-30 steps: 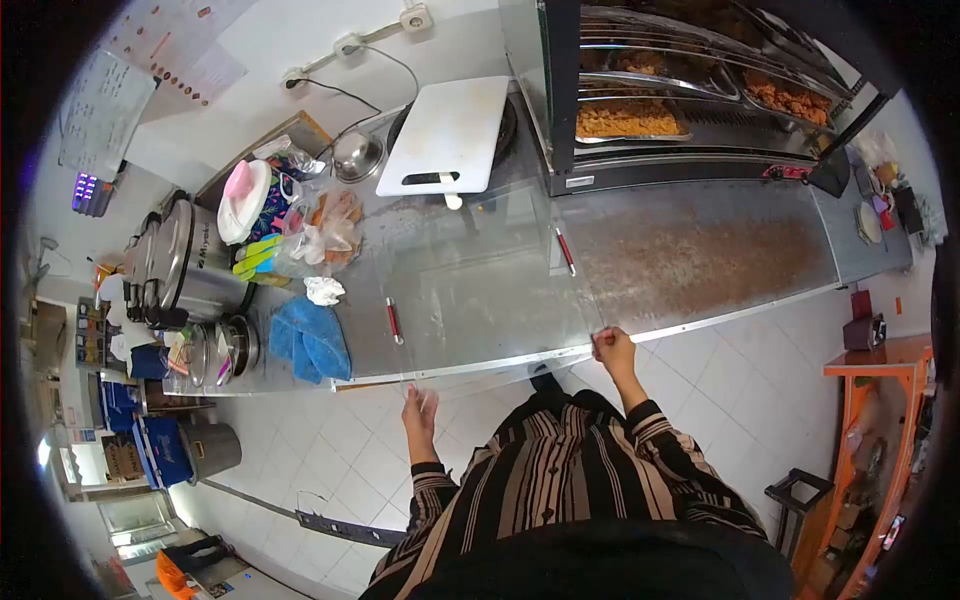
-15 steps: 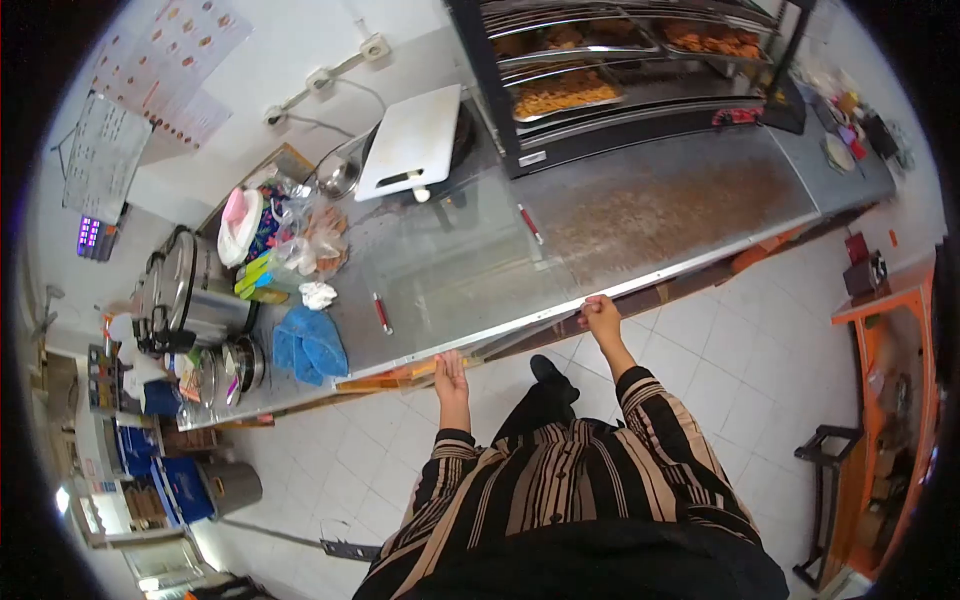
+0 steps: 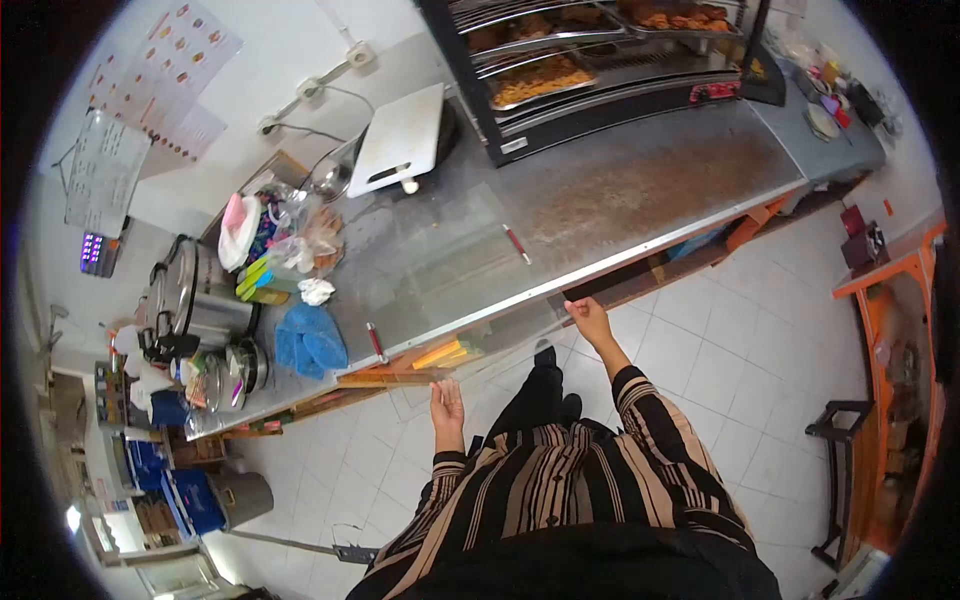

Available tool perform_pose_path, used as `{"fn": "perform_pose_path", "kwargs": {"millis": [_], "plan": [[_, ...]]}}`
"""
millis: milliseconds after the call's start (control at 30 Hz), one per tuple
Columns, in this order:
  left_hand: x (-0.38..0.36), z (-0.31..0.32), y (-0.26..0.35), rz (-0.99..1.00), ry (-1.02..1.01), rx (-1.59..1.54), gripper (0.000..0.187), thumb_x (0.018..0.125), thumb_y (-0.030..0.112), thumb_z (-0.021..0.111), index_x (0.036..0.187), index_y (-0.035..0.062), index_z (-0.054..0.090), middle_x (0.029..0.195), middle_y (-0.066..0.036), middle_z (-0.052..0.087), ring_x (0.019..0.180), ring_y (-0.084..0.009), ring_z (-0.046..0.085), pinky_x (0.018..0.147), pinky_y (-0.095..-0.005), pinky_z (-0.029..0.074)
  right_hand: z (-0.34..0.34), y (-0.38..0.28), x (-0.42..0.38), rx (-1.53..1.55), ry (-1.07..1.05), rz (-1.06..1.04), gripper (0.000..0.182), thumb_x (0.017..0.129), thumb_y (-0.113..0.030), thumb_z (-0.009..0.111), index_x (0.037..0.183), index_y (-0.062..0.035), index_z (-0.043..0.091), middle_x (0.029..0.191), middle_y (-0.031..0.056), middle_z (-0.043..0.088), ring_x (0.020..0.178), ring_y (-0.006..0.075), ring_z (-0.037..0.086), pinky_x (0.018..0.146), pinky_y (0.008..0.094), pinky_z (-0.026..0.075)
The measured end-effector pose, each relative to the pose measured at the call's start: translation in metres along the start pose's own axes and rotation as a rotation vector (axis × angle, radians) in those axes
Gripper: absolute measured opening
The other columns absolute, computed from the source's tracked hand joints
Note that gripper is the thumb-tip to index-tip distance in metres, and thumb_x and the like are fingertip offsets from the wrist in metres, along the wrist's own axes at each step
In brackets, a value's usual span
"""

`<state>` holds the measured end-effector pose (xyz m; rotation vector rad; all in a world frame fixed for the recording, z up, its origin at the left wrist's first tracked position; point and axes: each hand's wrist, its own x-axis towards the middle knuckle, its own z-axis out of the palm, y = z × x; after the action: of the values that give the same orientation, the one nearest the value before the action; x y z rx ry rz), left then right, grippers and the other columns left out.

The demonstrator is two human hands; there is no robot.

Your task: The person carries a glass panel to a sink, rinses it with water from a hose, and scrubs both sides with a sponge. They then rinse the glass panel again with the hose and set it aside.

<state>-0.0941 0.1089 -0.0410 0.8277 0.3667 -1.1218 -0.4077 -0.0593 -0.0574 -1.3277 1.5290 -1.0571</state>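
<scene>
A clear, flat panel with two red-and-silver handles or fittings lies partly on the metal counter and sticks out past its front edge. My right hand is closed on the panel's near right corner. At the near left side, my left hand grips the panel's edge with the palm turned up. One red fitting is toward the right of the panel, the other red fitting toward the left. Through the panel, yellow and orange items show on a shelf under the counter.
A heated display case with trays of food stands at the back right. A white cutting board leans near the wall. To the left are a blue cloth, plastic bags and a large pressure cooker. An orange shelf is at far right.
Both hands have drawn the clear panel toward my body, so more of it overhangs the counter's front edge. The red fittings moved with it. My view has shifted slightly.
</scene>
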Motion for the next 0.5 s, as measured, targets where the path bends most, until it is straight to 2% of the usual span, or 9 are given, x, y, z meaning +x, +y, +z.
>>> {"fn": "perform_pose_path", "kwargs": {"millis": [33, 100, 133, 167, 233, 267, 367, 433, 500], "plan": [[-0.001, -0.003, 0.005, -0.041, -0.001, -0.046, 0.025, 0.083, 0.019, 0.058, 0.100, 0.0024, 0.050, 0.103, -0.013, 0.054, 0.100, -0.0254, 0.054, 0.090, -0.0386, 0.046, 0.003, -0.017, 0.003, 0.005, -0.022, -0.008, 0.035, 0.077, -0.033, 0.065, 0.086, -0.0011, 0.054, 0.073, 0.0062, 0.060, 0.055, 0.0109, 0.055, 0.049, 0.0235, 0.045], [-0.003, -0.003, 0.007, -0.009, -0.026, -0.045, 0.025, 0.083, 0.019, 0.058, 0.099, 0.0021, 0.050, 0.101, -0.013, 0.054, 0.098, -0.0256, 0.055, 0.090, -0.0403, 0.046, 0.002, -0.055, 0.006, -0.003, -0.354, 0.261, 0.045, 0.074, -0.046, 0.064, 0.077, -0.0013, 0.057, 0.069, 0.0080, 0.063, 0.054, 0.0139, 0.059, 0.052, 0.0275, 0.048], [-0.002, -0.003, 0.006, 0.000, -0.058, -0.033, 0.025, 0.083, 0.019, 0.059, 0.098, 0.0018, 0.050, 0.100, -0.012, 0.054, 0.096, -0.0258, 0.055, 0.090, -0.0420, 0.046, 0.004, -0.067, 0.008, -0.001, -0.441, 0.343, 0.037, 0.074, -0.033, 0.069, 0.084, -0.0005, 0.053, 0.075, 0.0093, 0.062, 0.058, 0.0119, 0.057, 0.047, 0.0263, 0.047], [0.001, -0.002, 0.004, 0.021, -0.052, -0.053, 0.025, 0.083, 0.019, 0.059, 0.098, 0.0018, 0.050, 0.100, -0.012, 0.054, 0.096, -0.0258, 0.055, 0.090, -0.0420, 0.046, 0.007, -0.078, 0.008, -0.009, -0.468, 0.329, 0.037, 0.074, -0.033, 0.069, 0.084, -0.0005, 0.053, 0.075, 0.0093, 0.062, 0.058, 0.0119, 0.057, 0.047, 0.0263, 0.047], [0.012, -0.005, 0.001, 0.008, -0.058, 0.000, 0.025, 0.083, 0.021, 0.059, 0.094, 0.0013, 0.050, 0.097, -0.012, 0.054, 0.093, -0.0264, 0.055, 0.089, -0.0427, 0.046, 0.005, -0.081, 0.011, 0.276, -0.504, 0.472, 0.036, 0.071, -0.029, 0.072, 0.084, -0.0023, 0.053, 0.074, 0.0095, 0.062, 0.058, 0.0127, 0.057, 0.047, 0.0279, 0.049], [0.013, -0.005, 0.000, 0.023, -0.048, -0.021, 0.025, 0.083, 0.021, 0.059, 0.094, 0.0013, 0.050, 0.097, -0.012, 0.054, 0.093, -0.0264, 0.055, 0.089, -0.0427, 0.046, 0.004, -0.084, 0.012, 0.307, -0.512, 0.496, 0.035, 0.069, -0.026, 0.074, 0.082, -0.0029, 0.051, 0.074, 0.0100, 0.062, 0.059, 0.0137, 0.058, 0.048, 0.0292, 0.052], [-0.014, 0.014, 0.009, 0.043, -0.094, 0.103, 0.033, 0.080, 0.030, 0.062, 0.090, 0.0006, 0.050, 0.090, -0.010, 0.053, 0.085, -0.0237, 0.056, 0.088, -0.0393, 0.046, 0.001, -0.083, 0.018, 0.237, -0.541, 0.477, 0.033, 0.070, -0.025, 0.073, 0.079, -0.0031, 0.050, 0.075, 0.0101, 0.062, 0.059, 0.0140, 0.058, 0.048, 0.0291, 0.052], [-0.026, 0.007, 0.036, 0.283, 0.193, 0.210, 0.045, 0.078, 0.039, 0.063, 0.095, -0.0007, 0.049, 0.088, -0.009, 0.053, 0.084, -0.0214, 0.055, 0.087, -0.0358, 0.045, 0.001, -0.084, 0.017, 0.238, -0.564, 0.503, 0.032, 0.071, -0.024, 0.073, 0.078, -0.0032, 0.049, 0.074, 0.0099, 0.062, 0.058, 0.0140, 0.057, 0.048, 0.0290, 0.052], [-0.008, -0.021, 0.076, 0.514, 0.517, 0.607, 0.058, 0.077, 0.046, 0.062, 0.103, -0.0030, 0.046, 0.090, -0.010, 0.055, 0.080, -0.0195, 0.057, 0.078, -0.0314, 0.048, 0.003, -0.077, 0.019, 0.306, -0.543, 0.495, 0.032, 0.071, -0.025, 0.072, 0.078, -0.0041, 0.049, 0.071, 0.0096, 0.062, 0.056, 0.0120, 0.054, 0.049, 0.0275, 0.048]]}}
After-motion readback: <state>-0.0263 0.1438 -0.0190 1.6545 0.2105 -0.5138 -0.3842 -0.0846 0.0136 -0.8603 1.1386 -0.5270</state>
